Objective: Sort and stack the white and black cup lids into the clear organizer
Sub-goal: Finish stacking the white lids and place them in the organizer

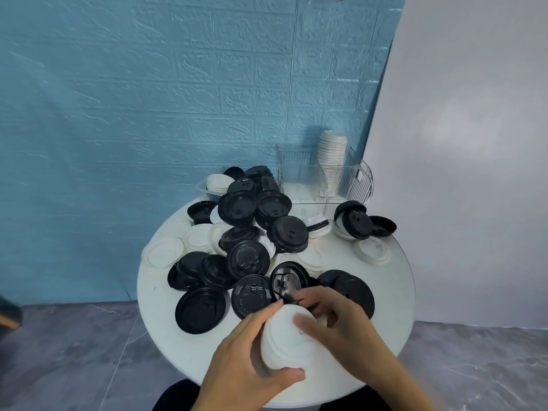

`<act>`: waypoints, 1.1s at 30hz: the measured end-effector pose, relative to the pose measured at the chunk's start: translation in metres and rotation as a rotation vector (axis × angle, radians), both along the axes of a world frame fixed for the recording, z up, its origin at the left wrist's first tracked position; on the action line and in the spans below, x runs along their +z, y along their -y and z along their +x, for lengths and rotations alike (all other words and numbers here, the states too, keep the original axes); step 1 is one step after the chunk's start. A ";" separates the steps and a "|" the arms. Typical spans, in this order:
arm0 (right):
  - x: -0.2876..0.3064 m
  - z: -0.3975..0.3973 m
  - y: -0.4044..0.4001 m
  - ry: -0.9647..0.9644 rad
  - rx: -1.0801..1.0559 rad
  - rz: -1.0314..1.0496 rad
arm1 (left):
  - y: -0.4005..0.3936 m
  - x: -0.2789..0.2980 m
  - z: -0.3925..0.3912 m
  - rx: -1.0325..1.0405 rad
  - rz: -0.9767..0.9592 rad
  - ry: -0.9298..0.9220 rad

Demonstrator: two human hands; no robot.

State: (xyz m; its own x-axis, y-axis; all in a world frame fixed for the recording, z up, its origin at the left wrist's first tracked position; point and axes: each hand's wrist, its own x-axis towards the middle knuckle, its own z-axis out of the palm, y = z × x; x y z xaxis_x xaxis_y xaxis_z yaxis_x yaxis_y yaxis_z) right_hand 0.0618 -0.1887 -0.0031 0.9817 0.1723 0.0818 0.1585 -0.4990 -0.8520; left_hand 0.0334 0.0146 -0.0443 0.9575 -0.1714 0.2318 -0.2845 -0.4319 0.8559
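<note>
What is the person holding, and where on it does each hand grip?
A stack of white lids. The left hand wraps its side, thumb under the bottom rim; the right hand holds the top, thumb pressed on the uppermost lid.

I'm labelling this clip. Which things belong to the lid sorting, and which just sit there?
Job: white lid stack gripped by left hand, right hand on it; loose black lids; clear organizer.
Idle: paper cup stack; round table.

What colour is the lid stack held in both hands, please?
White, in the head view: stack of lids.

bare forearms, no sleeves, dark trousers [175, 396]
</note>
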 end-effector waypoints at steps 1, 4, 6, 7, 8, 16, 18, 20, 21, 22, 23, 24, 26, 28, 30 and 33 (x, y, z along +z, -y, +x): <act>-0.002 -0.002 -0.002 0.058 -0.010 -0.008 | 0.000 0.000 -0.001 0.001 0.005 0.005; -0.005 -0.008 -0.005 0.150 -0.025 -0.031 | 0.002 -0.001 -0.001 0.016 0.005 -0.010; -0.005 -0.011 -0.003 0.150 0.010 -0.062 | 0.003 -0.002 0.000 0.030 -0.011 -0.019; -0.004 -0.012 -0.002 0.132 0.039 -0.081 | 0.003 -0.002 0.000 0.030 -0.013 -0.021; -0.004 -0.013 0.000 0.111 0.062 -0.101 | 0.003 -0.003 0.001 0.024 -0.015 -0.018; -0.002 -0.013 -0.001 0.083 0.074 -0.212 | -0.002 -0.011 0.007 -0.042 -0.016 -0.061; -0.002 -0.012 -0.002 0.078 0.086 -0.241 | -0.005 -0.012 0.009 -0.052 -0.014 -0.098; -0.002 -0.011 -0.004 0.074 0.094 -0.262 | -0.006 -0.012 0.010 -0.061 -0.013 -0.123; -0.003 -0.012 -0.005 0.075 0.096 -0.272 | -0.006 -0.012 0.010 -0.067 -0.013 -0.131; -0.004 -0.013 -0.005 0.079 0.103 -0.284 | -0.006 -0.012 0.010 -0.070 -0.011 -0.138; -0.004 -0.013 -0.004 0.087 0.118 -0.298 | -0.006 -0.012 0.010 -0.065 -0.007 -0.139; -0.003 -0.012 -0.003 0.091 0.135 -0.314 | -0.005 -0.011 0.010 -0.056 -0.003 -0.138; 0.003 -0.004 0.003 0.094 0.135 -0.304 | -0.004 -0.010 0.009 -0.043 -0.007 -0.137; 0.013 0.016 0.012 0.148 0.006 -0.194 | -0.004 -0.011 0.009 -0.030 -0.014 -0.121; 0.019 0.047 0.023 0.227 -0.166 -0.114 | -0.004 -0.012 0.009 -0.021 -0.017 -0.112; 0.023 0.094 0.032 0.201 -0.200 -0.281 | -0.005 -0.012 0.009 -0.028 -0.004 -0.095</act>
